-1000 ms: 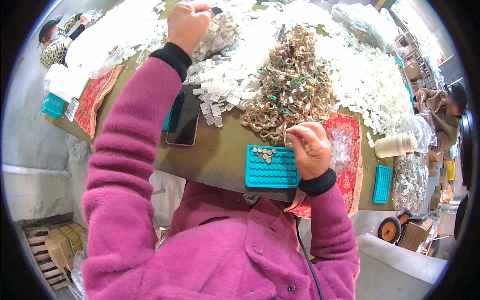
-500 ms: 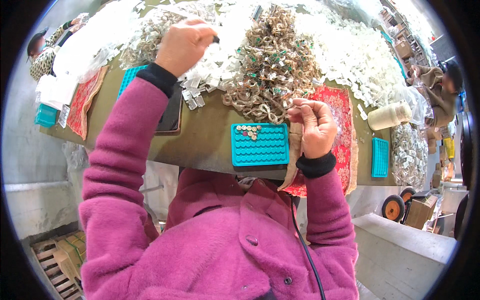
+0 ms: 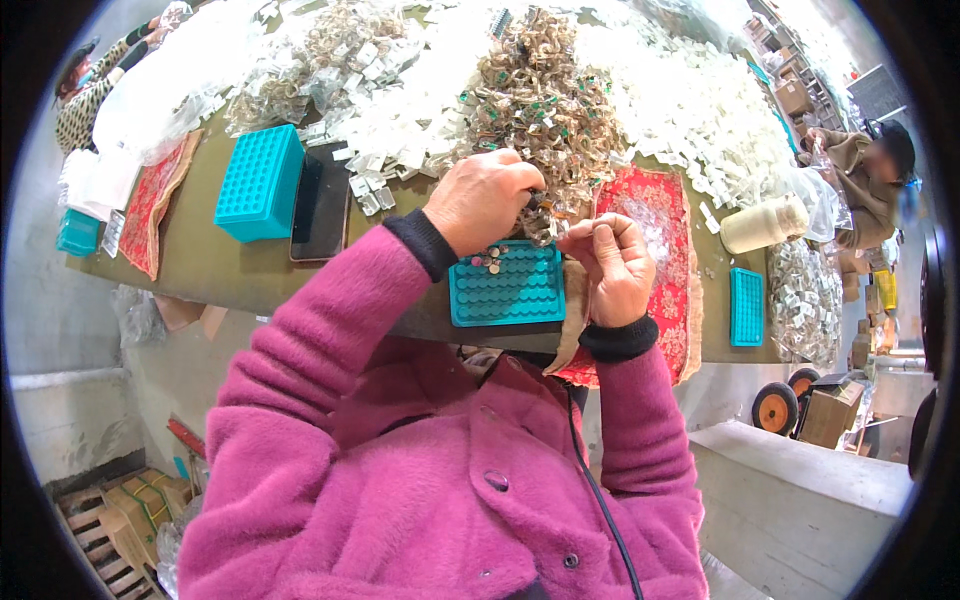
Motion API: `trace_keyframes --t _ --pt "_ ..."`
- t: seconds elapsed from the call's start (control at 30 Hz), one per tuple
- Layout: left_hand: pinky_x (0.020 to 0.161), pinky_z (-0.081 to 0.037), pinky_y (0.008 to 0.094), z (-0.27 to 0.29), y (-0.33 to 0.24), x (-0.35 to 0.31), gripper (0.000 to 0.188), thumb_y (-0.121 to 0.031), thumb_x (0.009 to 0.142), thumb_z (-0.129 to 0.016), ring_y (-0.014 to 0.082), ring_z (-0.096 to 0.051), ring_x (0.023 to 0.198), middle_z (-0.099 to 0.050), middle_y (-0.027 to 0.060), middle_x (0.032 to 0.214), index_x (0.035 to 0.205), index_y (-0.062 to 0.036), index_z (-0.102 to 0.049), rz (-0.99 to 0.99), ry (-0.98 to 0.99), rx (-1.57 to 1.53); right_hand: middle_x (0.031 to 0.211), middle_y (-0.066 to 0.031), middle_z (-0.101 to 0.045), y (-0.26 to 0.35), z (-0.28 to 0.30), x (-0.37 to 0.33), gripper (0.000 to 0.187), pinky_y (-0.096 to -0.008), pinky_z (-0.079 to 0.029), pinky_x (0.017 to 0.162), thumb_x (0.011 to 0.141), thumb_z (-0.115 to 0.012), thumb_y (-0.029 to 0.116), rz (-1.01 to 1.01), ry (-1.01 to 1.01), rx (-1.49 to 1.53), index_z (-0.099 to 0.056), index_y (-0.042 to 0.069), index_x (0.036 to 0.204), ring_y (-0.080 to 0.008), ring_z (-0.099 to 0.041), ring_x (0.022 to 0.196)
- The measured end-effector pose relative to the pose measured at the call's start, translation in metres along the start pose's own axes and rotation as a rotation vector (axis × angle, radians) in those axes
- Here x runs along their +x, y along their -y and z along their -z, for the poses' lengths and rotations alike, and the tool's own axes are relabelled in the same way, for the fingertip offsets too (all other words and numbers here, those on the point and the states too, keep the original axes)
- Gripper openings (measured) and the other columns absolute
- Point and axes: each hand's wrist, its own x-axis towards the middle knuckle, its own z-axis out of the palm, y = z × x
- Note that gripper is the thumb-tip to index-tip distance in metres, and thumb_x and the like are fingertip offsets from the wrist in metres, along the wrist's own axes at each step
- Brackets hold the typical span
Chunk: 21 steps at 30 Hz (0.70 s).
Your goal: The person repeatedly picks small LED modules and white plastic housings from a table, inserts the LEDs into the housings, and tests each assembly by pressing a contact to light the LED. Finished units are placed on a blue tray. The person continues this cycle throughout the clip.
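My left hand [image 3: 478, 205] is closed in a pinch on a small dark piece [image 3: 533, 198], over the near end of a heap of looped brownish pieces [image 3: 535, 110] with clear and green bits among them. My right hand [image 3: 615, 262] is closed too, thumb against fingers, beside that heap's near end; what it holds, if anything, is too small to make out. Between and below the hands lies a teal tray [image 3: 508, 298] with rows of round hollows. Several small round metallic pieces [image 3: 492, 262] sit in its upper left part, partly near my left wrist.
A red patterned cloth [image 3: 670, 250] lies under and beyond my right hand. To the left stand a stack of teal trays [image 3: 258, 185] and a dark flat case [image 3: 322, 205]. White tags [image 3: 690, 110] cover the far table. A cream roll [image 3: 765, 223] lies right; two people work at the sides.
My left hand has swung from the far left down and right to the heap's near end, still pinching the dark piece. My right hand stays nearly in place.
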Motion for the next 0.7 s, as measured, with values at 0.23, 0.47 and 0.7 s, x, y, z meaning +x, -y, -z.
trace_keyframes --t 0.23,0.47,0.7 --pt "0.068 -0.062 0.0301 0.019 -0.005 -0.01 0.019 -0.003 0.099 -0.067 0.0144 -0.073 0.081 -0.076 0.0083 0.098 0.116 0.0 -0.075 0.625 -0.16 -0.85 0.096 -0.0072 -0.071 -0.005 0.005 0.012 0.012 -0.0293 -0.06 0.079 0.107 -0.064 0.009 0.06 -0.115 -0.155 -0.062 0.001 0.115 -0.0151 -0.07 0.085" --pt "0.081 -0.066 0.035 0.037 -0.016 -0.029 0.018 -0.001 0.102 -0.066 0.0214 -0.076 0.089 -0.076 0.0127 0.102 0.118 0.0041 -0.073 0.369 -0.702 -1.089 0.103 -0.0058 -0.07 -0.003 0.0 0.024 0.017 -0.0283 -0.056 0.084 0.1 -0.072 0.008 0.192 -0.179 -0.464 -0.067 0.001 0.114 -0.013 -0.068 0.09" --pt "0.076 -0.064 0.0363 0.039 -0.047 -0.073 0.02 -0.003 0.098 -0.071 0.0224 -0.074 0.086 -0.074 0.014 0.103 0.116 0.0052 -0.072 0.574 -0.288 -1.285 0.128 -0.0182 -0.068 0.037 -0.039 0.009 0.043 -0.0422 -0.049 0.106 0.093 -0.079 0.016 0.627 0.162 -0.729 -0.066 -0.001 0.13 -0.0314 -0.064 0.122"
